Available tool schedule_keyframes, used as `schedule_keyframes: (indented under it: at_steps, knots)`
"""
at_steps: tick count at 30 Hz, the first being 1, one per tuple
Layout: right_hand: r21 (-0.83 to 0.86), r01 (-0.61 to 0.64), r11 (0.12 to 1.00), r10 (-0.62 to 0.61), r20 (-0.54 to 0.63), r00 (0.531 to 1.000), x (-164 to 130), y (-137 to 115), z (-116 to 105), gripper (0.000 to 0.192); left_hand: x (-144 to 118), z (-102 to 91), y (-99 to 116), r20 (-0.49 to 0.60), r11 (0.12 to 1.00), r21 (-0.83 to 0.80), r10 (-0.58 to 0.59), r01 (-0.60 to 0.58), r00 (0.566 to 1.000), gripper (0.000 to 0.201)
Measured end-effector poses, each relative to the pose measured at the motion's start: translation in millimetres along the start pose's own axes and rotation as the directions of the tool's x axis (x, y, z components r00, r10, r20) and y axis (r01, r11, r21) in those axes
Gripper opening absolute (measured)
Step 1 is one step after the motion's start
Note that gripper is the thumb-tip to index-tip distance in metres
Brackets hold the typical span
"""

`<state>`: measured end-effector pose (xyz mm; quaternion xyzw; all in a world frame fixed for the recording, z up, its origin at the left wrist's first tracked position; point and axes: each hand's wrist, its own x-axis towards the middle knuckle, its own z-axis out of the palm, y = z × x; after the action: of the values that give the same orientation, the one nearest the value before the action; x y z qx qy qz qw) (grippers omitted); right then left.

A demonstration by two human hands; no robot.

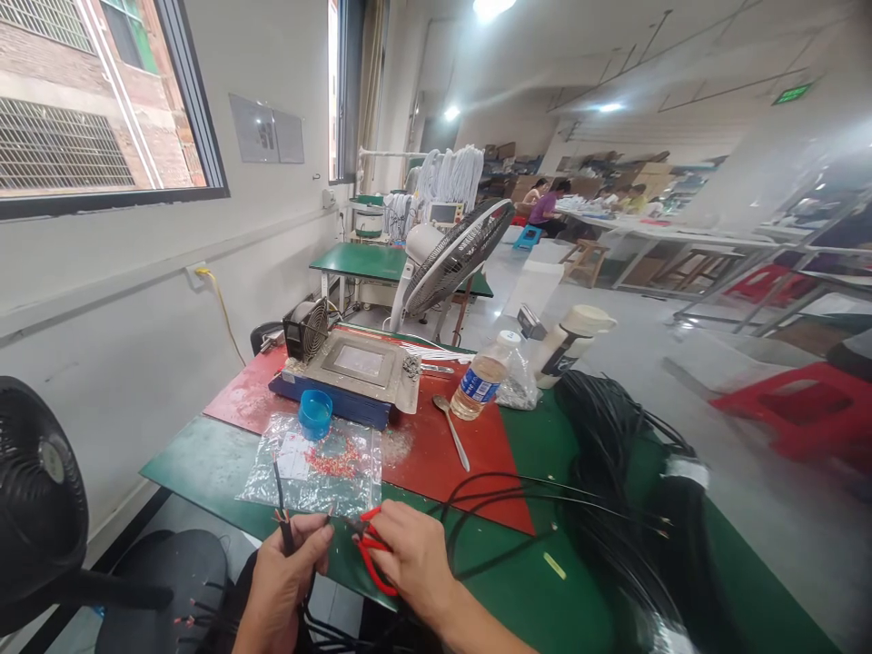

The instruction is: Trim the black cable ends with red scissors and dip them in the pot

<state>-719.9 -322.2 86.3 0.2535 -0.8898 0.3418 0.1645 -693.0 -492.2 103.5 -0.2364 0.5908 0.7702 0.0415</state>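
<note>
Left-hand fingers (317, 545) pinch black cable (287, 537); right-hand fingers (403, 525) wrap red-handled cutters (374, 565) just beside them; a firm pinch close to the cutters should keep the cable steady.

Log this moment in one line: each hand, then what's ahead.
left hand: holding black cable | right hand: gripping red-handled tool | ahead: clear bag, spoon, bottle

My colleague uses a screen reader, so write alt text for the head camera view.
A person's left hand holds a black cable while the right hand grips red-handled cutters nearby, at the edge of a green table. Ahead are a plastic bag with tiny reddish bits, plus a spoon and plastic bottle on a red mat; dark cable bundles lie at right.
</note>
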Motion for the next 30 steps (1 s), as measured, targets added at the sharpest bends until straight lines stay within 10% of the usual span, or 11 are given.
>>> schedule_keyframes:
  at_steps: [4, 8, 16, 23, 30]
  knots:
    - [0.548, -0.555, 0.626, 0.423, 0.36, 0.832, 13.1, -5.1, 2.5, 0.044, -2.4, 3.4, 0.2, -0.005, 1.0, 0.002, 0.019, -0.019, 1.0, 0.051]
    - [0.703, -0.667, 0.247, 0.424, 0.54, 0.727, 27.1, -14.9, 4.5, 0.053, -2.7, 4.5, -3.8, 0.093, 1.0, 0.013, 0.009, -0.011, 0.996, 0.048]
    - [0.747, -0.664, 0.036, 0.344, 0.614, 0.71, 28.4, -21.1, 8.4, 0.049, 3.7, 1.1, -13.2, 0.188, 0.999, -0.017, 0.045, -0.043, 0.981, 0.042]
    - [0.654, -0.712, -0.257, 0.289, 0.755, 0.589, 25.4, -27.7, 9.8, 0.047, 2.1, 1.5, -12.4, 0.359, 0.995, -0.058, 0.091, -0.075, 0.929, 0.031]
    - [0.663, -0.707, -0.248, 0.291, 0.747, 0.598, 25.8, -29.1, 11.4, 0.043, 3.5, 2.0, -11.0, 0.385, 0.992, -0.083, 0.116, -0.091, 0.916, 0.03]
